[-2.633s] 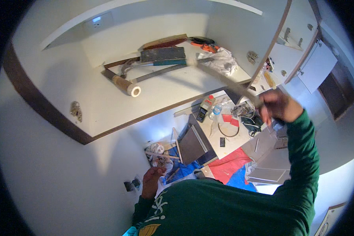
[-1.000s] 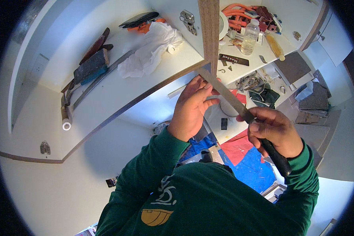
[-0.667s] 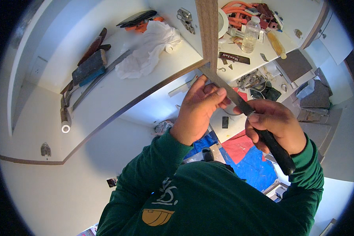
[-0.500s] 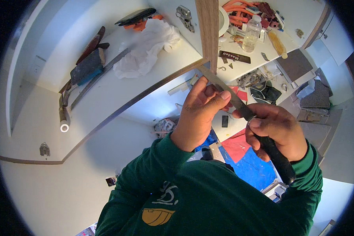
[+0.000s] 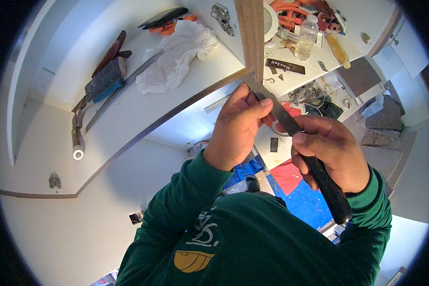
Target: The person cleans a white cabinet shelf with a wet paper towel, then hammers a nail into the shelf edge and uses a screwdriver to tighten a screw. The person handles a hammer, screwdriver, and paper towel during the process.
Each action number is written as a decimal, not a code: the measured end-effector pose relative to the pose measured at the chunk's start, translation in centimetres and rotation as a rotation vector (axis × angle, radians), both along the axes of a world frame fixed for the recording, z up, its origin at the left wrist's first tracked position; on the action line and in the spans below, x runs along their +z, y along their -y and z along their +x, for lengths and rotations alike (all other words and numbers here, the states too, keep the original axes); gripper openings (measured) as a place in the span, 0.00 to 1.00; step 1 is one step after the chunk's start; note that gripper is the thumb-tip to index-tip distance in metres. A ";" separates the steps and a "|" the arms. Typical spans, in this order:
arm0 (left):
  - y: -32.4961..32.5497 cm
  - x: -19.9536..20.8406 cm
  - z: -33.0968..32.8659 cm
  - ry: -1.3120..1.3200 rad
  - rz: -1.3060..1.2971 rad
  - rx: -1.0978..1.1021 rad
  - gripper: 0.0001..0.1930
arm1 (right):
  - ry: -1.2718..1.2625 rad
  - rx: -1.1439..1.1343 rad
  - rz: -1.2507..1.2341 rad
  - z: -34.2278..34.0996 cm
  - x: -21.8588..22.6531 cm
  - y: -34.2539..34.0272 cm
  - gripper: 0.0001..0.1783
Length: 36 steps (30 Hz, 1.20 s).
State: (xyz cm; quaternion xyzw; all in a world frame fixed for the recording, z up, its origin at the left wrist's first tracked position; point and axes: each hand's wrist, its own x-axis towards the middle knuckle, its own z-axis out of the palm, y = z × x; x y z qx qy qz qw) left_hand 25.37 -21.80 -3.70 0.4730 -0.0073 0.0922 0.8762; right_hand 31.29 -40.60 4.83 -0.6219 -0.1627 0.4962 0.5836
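Both my hands hold a long flat file (image 5: 277,106), its grey metal blade pointing up and to the left. My right hand (image 5: 330,151) is wrapped round the root of the blade and the top of the black handle. The handle's end reaches down beside my right sleeve. My left hand (image 5: 240,125) pinches the blade farther up between thumb and fingers. The blade's tip meets the brown edge strip (image 5: 245,72) of the white shelf, close to the upright brown post (image 5: 250,38); whether it presses there I cannot tell.
On the left shelf lie a crumpled white cloth (image 5: 178,55), a dark block (image 5: 105,78), a long metal strip (image 5: 117,94) and a hammer (image 5: 77,138). The right shelf carries a clear bottle (image 5: 306,39), orange tubing (image 5: 286,21) and a yellowish stick (image 5: 338,50). Metal hinges (image 5: 222,19) sit on the cabinet.
The file and both my hands have shifted slightly up and to the left, the blade tip staying by the shelf edge. My grip on it is kept.
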 end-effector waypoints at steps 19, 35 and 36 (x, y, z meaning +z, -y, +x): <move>1.0 0.2 -0.1 -0.024 0.067 0.069 0.16 | 0.128 -0.080 0.101 -0.2 -1.7 0.4 0.10; 1.8 0.3 0.3 0.008 -0.001 0.096 0.17 | 0.050 -0.056 0.148 0.5 -1.4 0.6 0.11; 2.1 0.6 -0.1 -0.001 0.009 0.098 0.17 | 0.035 -0.048 0.147 0.4 -1.5 0.8 0.11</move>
